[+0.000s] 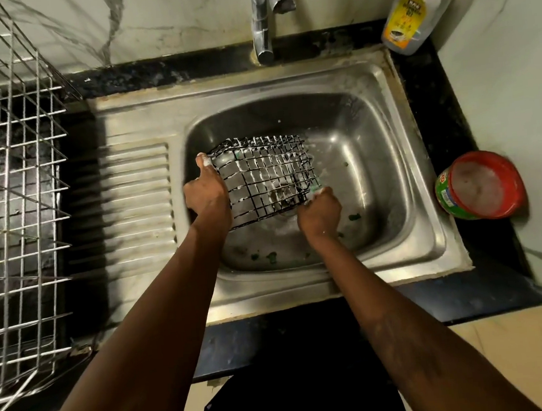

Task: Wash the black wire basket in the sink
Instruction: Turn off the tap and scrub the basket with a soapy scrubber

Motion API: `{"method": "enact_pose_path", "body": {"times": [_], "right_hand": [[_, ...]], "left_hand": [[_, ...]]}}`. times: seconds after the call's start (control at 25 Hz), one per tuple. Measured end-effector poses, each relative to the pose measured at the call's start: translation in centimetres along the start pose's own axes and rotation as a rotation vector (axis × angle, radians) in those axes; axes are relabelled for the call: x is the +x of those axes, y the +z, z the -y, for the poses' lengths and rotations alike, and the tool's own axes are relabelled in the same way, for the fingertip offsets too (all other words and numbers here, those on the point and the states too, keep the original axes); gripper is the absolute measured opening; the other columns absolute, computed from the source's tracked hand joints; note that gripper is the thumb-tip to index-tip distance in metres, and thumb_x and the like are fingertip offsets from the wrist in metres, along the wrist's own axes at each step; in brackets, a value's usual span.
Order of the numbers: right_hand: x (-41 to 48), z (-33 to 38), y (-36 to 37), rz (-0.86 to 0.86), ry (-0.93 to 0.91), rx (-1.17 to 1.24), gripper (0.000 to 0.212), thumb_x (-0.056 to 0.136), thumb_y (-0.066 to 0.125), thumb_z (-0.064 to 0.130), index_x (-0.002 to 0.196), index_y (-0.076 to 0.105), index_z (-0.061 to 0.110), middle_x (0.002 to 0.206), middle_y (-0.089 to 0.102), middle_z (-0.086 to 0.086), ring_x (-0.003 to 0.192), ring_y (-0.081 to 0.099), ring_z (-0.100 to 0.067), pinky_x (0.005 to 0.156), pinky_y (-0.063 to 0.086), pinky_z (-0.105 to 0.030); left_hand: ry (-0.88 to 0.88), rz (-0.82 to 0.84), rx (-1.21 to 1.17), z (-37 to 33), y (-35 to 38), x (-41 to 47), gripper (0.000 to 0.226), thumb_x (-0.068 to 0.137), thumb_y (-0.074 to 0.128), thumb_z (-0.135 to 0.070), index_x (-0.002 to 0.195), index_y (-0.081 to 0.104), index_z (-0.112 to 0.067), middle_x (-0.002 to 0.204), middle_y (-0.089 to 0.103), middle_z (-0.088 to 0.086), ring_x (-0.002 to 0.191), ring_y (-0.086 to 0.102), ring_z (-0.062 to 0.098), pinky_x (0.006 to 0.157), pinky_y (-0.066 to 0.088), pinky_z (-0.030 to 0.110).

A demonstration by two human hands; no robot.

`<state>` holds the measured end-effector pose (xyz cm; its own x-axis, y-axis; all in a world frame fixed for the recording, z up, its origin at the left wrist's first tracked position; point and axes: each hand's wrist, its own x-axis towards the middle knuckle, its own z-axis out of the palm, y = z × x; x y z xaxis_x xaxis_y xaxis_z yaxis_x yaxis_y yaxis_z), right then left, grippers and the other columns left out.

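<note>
Between the two hands, low in the sink (389,149), the black wire basket (267,173) is held tilted and sudsy, its long axis running from the left hand (207,191) across to the right hand (319,212). Its left end is gripped by the left hand, thumb on the rim. A green scrubber (316,189) is clutched in the right hand against the near right corner.

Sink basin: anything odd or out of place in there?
Small green scraps lie scattered on the sink floor, nearer the person and right of the soapy black wire basket. They look like loose debris, perhaps shed scrubber bits. Nothing else stands out.
</note>
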<state>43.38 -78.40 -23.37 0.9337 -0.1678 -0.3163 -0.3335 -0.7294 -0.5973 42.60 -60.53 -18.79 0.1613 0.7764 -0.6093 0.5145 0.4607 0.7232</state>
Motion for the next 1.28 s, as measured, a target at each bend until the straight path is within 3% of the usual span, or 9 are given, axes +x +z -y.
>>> {"method": "enact_pose_path", "body": {"times": [0.12,0.24,0.4,0.52,0.6,0.76,0.96,1.16,1.28], "right_hand": [[-4.0,1.3,0.2,0.040,-0.103,0.117,0.028,0.083,0.071,-0.001,0.109,0.061,0.003,0.100,0.068,-0.004,0.089,0.066,-0.017,0.070,0.041,-0.010],[-5.1,2.1,0.4,-0.020,-0.201,0.191,0.031,0.078,0.072,-0.002,0.107,0.063,0.003,0.101,0.070,-0.007,0.087,0.064,-0.017,0.075,0.046,-0.016],[-1.0,2.4,-0.3,-0.061,-0.015,0.238,0.024,0.081,0.072,-0.003,0.103,0.065,0.003,0.103,0.072,-0.013,0.089,0.068,-0.021,0.073,0.056,-0.026],[-2.9,4.4,-0.6,-0.020,-0.284,0.153,0.027,0.081,0.069,-0.004,0.106,0.061,0.000,0.105,0.064,-0.010,0.095,0.063,-0.021,0.076,0.057,-0.027],[-6.2,5.6,-0.2,0.033,-0.517,0.126,0.031,0.083,0.064,-0.004,0.112,0.056,0.000,0.111,0.055,-0.008,0.099,0.053,-0.016,0.079,0.052,-0.020],[-5.8,7.1,0.1,0.009,-0.721,0.057,0.031,0.079,0.068,-0.006,0.109,0.062,0.001,0.114,0.060,-0.019,0.099,0.059,-0.025,0.079,0.054,-0.031],[0.3,10.2,0.0,-0.094,-0.698,0.103,0.015,0.076,0.065,-0.007,0.090,0.068,0.000,0.084,0.065,-0.018,0.074,0.062,-0.032,0.062,0.047,-0.034],[-3.0,7.1,-1.0,-0.037,-0.825,0.161,0.024,0.090,0.052,0.006,0.099,0.074,0.003,0.093,0.064,-0.015,0.080,0.058,-0.022,0.070,0.046,-0.027],[-3.7,5.8,-1.6,-0.056,-0.804,0.156,0.029,0.088,0.050,0.007,0.103,0.074,0.006,0.097,0.065,-0.014,0.082,0.060,-0.023,0.073,0.045,-0.027]], "left_hand": [[-0.034,0.000,-0.043,-0.2,0.1,0.0,0.088,0.082,0.056,-0.073,0.138,0.053,-0.006,0.136,0.060,0.016,0.117,0.060,0.039,0.099,0.051,0.051],[-0.074,-0.001,-0.053,-0.5,0.1,-0.1,0.086,0.083,0.056,-0.073,0.138,0.055,-0.007,0.137,0.060,0.016,0.118,0.061,0.038,0.099,0.051,0.051],[-0.059,-0.030,-0.082,-0.3,0.2,-0.4,0.086,0.082,0.055,-0.074,0.136,0.056,-0.007,0.130,0.064,0.013,0.113,0.063,0.037,0.095,0.054,0.050],[-0.089,-0.027,-0.073,0.4,0.7,1.2,0.101,0.066,0.047,-0.083,0.136,0.056,-0.010,0.128,0.065,0.014,0.113,0.065,0.037,0.092,0.056,0.051],[-0.118,0.012,-0.024,0.2,0.4,0.5,0.092,0.077,0.048,-0.078,0.137,0.055,-0.009,0.133,0.063,0.015,0.119,0.061,0.039,0.099,0.051,0.053],[-0.139,0.056,0.059,1.4,-0.3,-1.7,0.076,0.092,0.048,-0.066,0.137,0.057,-0.005,0.137,0.059,0.017,0.125,0.056,0.040,0.107,0.045,0.049],[-0.095,0.042,0.152,0.2,0.6,-2.5,0.081,0.091,0.047,-0.069,0.140,0.053,-0.005,0.142,0.055,0.019,0.130,0.051,0.039,0.108,0.044,0.047],[-0.010,0.038,0.323,-0.6,0.8,-2.5,0.072,0.100,0.036,-0.062,0.141,0.052,-0.006,0.144,0.052,0.020,0.134,0.048,0.039,0.109,0.038,0.043],[-0.014,0.019,0.297,-0.7,0.6,-3.2,0.075,0.098,0.041,-0.062,0.138,0.053,0.001,0.142,0.055,0.021,0.133,0.049,0.040,0.109,0.038,0.043]]}}
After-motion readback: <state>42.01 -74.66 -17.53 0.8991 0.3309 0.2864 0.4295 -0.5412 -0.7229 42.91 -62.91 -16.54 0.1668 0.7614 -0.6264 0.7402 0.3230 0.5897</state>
